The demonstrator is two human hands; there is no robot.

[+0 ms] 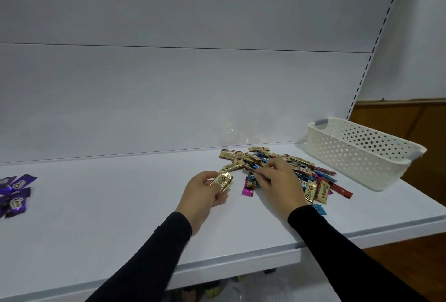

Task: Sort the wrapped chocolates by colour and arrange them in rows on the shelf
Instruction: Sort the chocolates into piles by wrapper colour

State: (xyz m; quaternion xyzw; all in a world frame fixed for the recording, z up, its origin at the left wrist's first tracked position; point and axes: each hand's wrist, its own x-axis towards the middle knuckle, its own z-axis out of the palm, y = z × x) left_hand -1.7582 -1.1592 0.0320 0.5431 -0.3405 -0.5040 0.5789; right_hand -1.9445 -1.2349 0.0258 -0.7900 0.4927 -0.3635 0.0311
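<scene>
A mixed pile of wrapped chocolates [301, 171] in gold, blue, red and pink lies on the white shelf [108, 205], right of centre. My left hand [205, 195] holds a few gold chocolates [223, 181] just left of the pile. My right hand [277, 181] lies on the pile, its curled fingertips pinching a wrapper at the pile's left side; which colour it grips is hard to tell. A pink chocolate [247, 189] lies between the hands. Several purple chocolates [15, 193] sit grouped at the shelf's far left edge.
A cream perforated plastic basket [362, 154] stands at the right end of the shelf, behind the pile. The shelf's back panel rises straight behind. Its front edge runs below my forearms, with a lower shelf dimly seen underneath.
</scene>
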